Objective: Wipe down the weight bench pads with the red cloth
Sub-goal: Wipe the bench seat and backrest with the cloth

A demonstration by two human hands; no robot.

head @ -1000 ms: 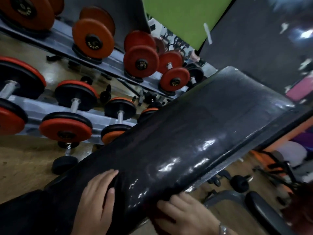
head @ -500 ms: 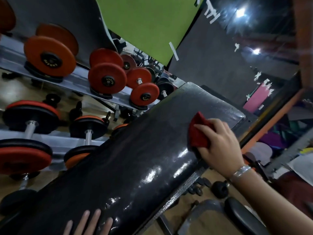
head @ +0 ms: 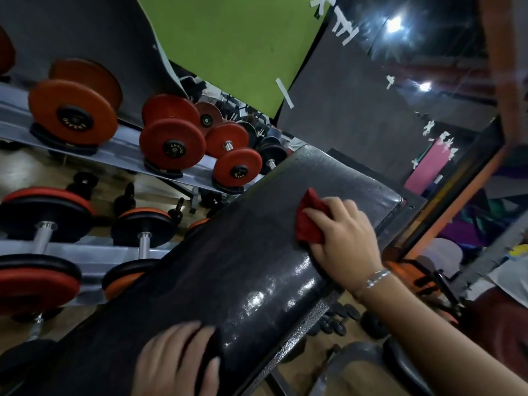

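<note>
A long black bench pad (head: pixel 237 261) runs diagonally from lower left to upper right, glossy with reflections. My right hand (head: pixel 345 241) grips a bunched red cloth (head: pixel 310 224) and holds it against the pad near its upper end. My left hand (head: pixel 177 364) rests flat on the pad's lower part, fingers spread and slightly blurred. A silver bracelet circles my right wrist.
A grey dumbbell rack (head: pixel 120 155) with red and black dumbbells (head: pixel 171 147) stands to the left of the bench. The bench's grey metal frame (head: pixel 288 347) shows under the pad. Another black pad (head: pixel 405 367) and small dumbbells (head: pixel 337 324) lie on the floor at lower right.
My right hand carried the red cloth from the pad's lower end up to its upper end. My left hand dropped mostly out of view and has come back onto the lower pad.
</note>
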